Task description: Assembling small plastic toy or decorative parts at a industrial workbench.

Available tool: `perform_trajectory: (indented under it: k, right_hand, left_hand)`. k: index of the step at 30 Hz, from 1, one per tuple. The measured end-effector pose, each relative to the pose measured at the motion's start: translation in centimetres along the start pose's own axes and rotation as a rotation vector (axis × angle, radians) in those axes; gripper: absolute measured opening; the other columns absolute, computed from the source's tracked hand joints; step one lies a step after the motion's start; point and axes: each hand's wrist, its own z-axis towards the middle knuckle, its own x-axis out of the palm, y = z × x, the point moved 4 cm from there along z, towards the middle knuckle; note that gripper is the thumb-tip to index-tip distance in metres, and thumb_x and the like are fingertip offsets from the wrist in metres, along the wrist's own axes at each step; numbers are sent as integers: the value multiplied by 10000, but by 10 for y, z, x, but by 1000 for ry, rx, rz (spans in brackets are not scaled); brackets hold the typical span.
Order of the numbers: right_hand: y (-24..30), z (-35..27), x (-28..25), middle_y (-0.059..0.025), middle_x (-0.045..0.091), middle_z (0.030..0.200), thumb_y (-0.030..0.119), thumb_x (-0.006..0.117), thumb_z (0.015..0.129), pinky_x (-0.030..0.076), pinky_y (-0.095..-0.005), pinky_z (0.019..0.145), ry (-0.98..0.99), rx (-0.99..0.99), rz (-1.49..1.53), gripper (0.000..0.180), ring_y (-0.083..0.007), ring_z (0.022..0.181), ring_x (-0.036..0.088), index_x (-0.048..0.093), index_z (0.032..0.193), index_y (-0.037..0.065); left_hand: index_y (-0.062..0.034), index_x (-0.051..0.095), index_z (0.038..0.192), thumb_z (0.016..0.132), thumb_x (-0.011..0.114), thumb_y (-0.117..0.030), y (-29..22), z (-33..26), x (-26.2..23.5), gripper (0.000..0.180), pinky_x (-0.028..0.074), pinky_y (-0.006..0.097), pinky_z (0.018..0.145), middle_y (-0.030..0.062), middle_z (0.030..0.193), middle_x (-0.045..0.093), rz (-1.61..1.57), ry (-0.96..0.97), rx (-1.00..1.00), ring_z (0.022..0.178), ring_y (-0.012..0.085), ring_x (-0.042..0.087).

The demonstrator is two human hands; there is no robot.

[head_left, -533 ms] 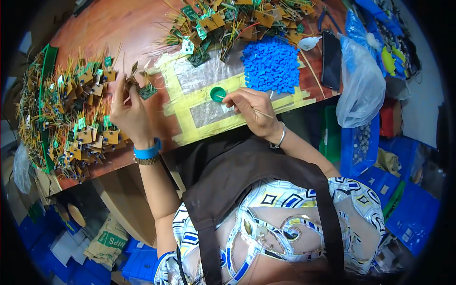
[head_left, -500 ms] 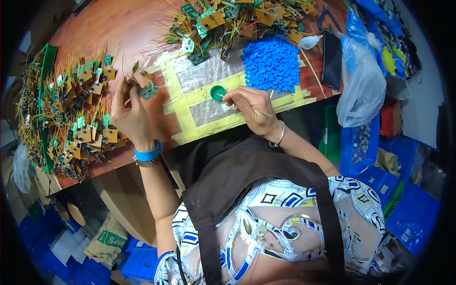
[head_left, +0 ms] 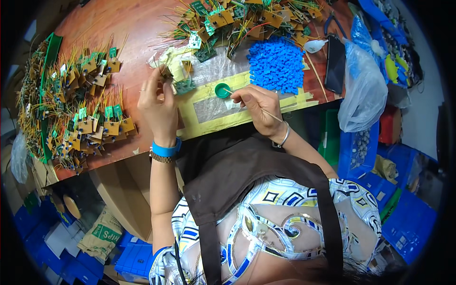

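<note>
While the left hand (head_left: 159,107) is pinching a small green circuit board (head_left: 183,86) – lifted slightly toward twelve o'clock since a moment ago – the right hand (head_left: 259,104) is gripping a thin stick (head_left: 273,115), its tip dipping into the green cap (head_left: 222,90) on the worktop (head_left: 123,28), so dabbing seems underway.

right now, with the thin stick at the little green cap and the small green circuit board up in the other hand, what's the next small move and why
Probably carry the tip of the thin wooden stick from the small round green cap across to the small green circuit board. The right hand holds the stick with its tip at the cap, while the left hand holds the board raised beside it.
</note>
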Motion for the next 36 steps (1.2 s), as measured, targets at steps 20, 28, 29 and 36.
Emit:
perform_trajectory:
  k: [20,28,29,36]
  right_hand:
    - [-7,-2,4,-111,633,775,193,486,1007,464,-288,617,81,37,-115,289,-201,658,593,658,919,-22]
    - [-2,2,2,-108,643,789,217,467,1016,465,-290,607,55,40,-53,322,-187,660,600,654,914,-24]
    - [0,3,1,-109,651,802,241,453,1023,464,-292,599,28,30,-6,352,-181,655,598,653,913,-28]
    - [22,6,-9,-120,669,847,380,350,1043,455,-273,591,2,-95,119,529,-161,671,601,660,917,-30]
  left_hand:
    - [-4,655,1170,820,622,131,-58,38,-51,377,566,289,742,140,986,702,267,-330,467,867,184,697]
    - [29,623,1184,912,601,18,-24,11,-34,273,600,289,717,106,971,678,-581,-227,-192,859,169,673]
    - [32,632,1168,914,605,7,-20,-1,-28,256,601,289,712,105,973,678,-557,-194,-234,851,166,671]
    - [82,636,1133,932,609,-19,-16,-41,11,227,571,260,650,102,895,679,-611,-62,-329,720,127,657]
